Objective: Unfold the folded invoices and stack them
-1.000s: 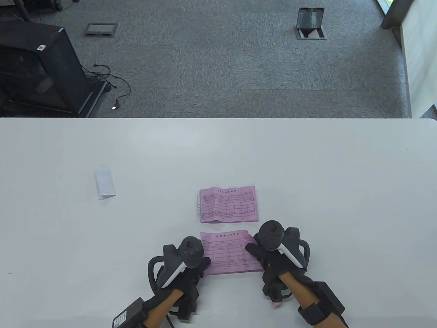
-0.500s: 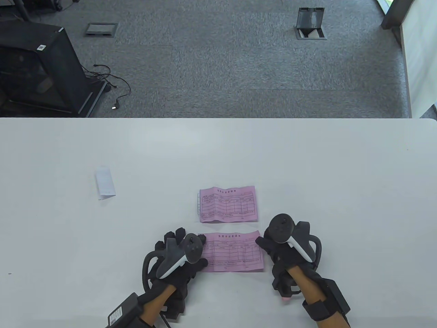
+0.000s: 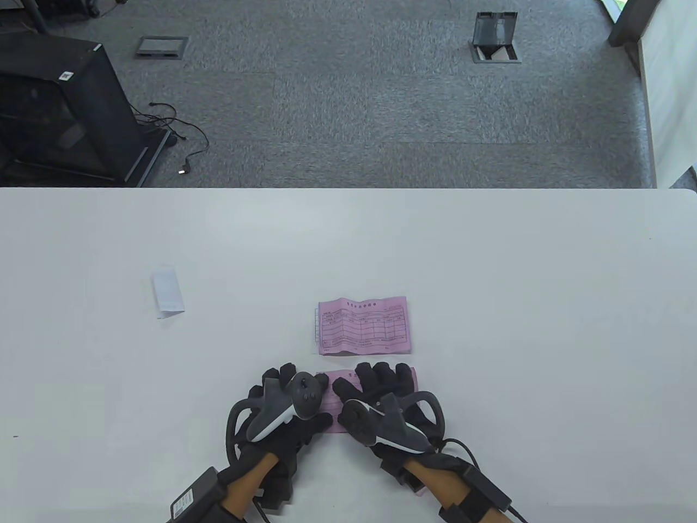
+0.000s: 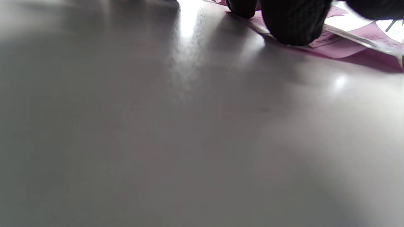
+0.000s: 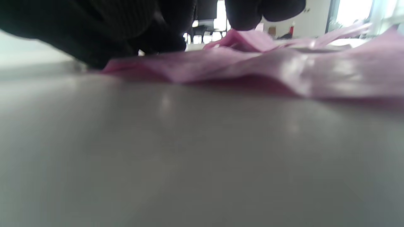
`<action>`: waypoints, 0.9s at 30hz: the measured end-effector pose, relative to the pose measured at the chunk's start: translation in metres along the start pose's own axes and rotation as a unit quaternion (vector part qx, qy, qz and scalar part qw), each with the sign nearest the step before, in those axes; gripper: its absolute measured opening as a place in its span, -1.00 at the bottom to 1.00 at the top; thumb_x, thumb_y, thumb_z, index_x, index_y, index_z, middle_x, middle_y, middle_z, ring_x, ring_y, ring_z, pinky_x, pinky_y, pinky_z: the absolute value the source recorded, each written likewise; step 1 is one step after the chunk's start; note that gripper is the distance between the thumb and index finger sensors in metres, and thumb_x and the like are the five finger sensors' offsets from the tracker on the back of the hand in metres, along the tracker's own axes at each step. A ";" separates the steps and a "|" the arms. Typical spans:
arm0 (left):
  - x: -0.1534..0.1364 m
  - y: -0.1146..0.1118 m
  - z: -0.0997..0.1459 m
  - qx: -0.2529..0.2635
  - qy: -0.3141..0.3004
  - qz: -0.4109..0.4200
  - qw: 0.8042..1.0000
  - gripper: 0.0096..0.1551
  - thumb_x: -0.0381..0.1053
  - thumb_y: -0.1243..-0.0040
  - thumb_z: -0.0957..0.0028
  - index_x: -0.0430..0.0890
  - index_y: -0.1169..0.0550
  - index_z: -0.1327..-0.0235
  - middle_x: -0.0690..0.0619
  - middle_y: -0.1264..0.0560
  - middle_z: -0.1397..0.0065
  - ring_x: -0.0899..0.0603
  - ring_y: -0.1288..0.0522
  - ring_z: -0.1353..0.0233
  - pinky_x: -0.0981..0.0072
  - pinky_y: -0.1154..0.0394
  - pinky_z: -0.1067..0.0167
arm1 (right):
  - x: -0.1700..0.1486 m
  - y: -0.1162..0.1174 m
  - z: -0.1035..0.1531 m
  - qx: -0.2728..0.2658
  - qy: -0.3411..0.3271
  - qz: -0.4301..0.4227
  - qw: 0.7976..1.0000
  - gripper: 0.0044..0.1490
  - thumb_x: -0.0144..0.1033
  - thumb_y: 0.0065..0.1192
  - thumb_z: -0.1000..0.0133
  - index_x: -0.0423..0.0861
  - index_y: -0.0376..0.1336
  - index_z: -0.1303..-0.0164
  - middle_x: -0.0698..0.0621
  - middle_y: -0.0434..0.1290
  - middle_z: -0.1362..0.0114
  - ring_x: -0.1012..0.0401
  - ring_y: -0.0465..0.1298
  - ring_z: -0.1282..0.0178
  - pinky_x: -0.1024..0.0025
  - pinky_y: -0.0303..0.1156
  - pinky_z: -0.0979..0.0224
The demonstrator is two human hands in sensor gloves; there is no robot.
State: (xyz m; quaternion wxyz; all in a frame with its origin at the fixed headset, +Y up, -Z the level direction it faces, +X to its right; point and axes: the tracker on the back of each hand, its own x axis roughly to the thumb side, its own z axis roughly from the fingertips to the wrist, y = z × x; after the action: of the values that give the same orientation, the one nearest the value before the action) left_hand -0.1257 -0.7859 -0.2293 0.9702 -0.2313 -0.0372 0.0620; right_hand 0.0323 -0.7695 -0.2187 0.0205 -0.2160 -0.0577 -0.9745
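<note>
Two unfolded pink invoices lie on the white table (image 3: 490, 272). The far invoice (image 3: 364, 326) lies flat and untouched. The near invoice (image 3: 331, 406) is mostly covered by my hands. My left hand (image 3: 283, 392) rests with spread fingers on its left edge. My right hand (image 3: 378, 389) lies palm down across its middle and right part. In the left wrist view a gloved fingertip (image 4: 293, 22) presses the pink paper (image 4: 341, 47). In the right wrist view the near invoice (image 5: 252, 69) looks creased and wavy under my fingers (image 5: 110, 28). A folded white invoice (image 3: 167, 291) lies far left.
The table's far edge (image 3: 348, 189) runs across the middle of the table view, with grey carpet beyond. A black cabinet (image 3: 60, 109) with cables stands on the floor at the far left.
My right hand has swung left from beside the near invoice and now lies flat on top of it. My left hand has spread its fingers and stayed at the left edge.
</note>
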 end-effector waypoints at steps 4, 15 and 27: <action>0.000 0.001 0.000 -0.003 0.001 -0.001 1.000 -0.12 0.34 -0.12 -0.04 0.38 -0.03 -0.60 -0.17 0.25 -0.77 -0.42 0.29 -0.69 -0.49 0.20 -0.53 | 0.002 0.007 -0.007 0.044 0.016 0.021 0.999 -0.19 0.19 -0.01 -0.10 0.28 -0.03 -0.61 -0.14 0.01 -0.72 -0.20 0.01 -0.66 -0.42 -0.14 -0.56; -0.001 0.002 -0.001 -0.006 0.006 0.004 1.000 -0.11 0.36 -0.12 -0.02 0.41 -0.03 -0.59 -0.14 0.26 -0.77 -0.39 0.30 -0.70 -0.47 0.21 -0.54 | -0.064 -0.003 0.002 0.109 0.121 0.053 0.985 -0.18 0.16 0.10 -0.07 0.28 -0.01 -0.58 -0.15 0.05 -0.70 -0.21 0.07 -0.63 -0.44 -0.09 -0.54; -0.003 0.002 -0.003 -0.011 0.008 0.010 1.000 -0.11 0.37 -0.13 0.00 0.44 -0.03 -0.58 -0.11 0.28 -0.77 -0.38 0.32 -0.69 -0.47 0.23 -0.54 | -0.090 -0.012 0.014 0.064 0.155 0.035 0.985 -0.16 0.18 0.10 -0.05 0.23 0.02 -0.57 -0.15 0.09 -0.68 -0.19 0.12 -0.61 -0.43 -0.07 -0.53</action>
State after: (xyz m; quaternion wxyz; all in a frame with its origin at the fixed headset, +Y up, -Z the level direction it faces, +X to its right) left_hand -0.1287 -0.7858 -0.2331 0.9671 -0.2432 -0.0281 0.0691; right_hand 0.1188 -0.7542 -0.2453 0.0775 -0.0621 -0.1081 -0.9892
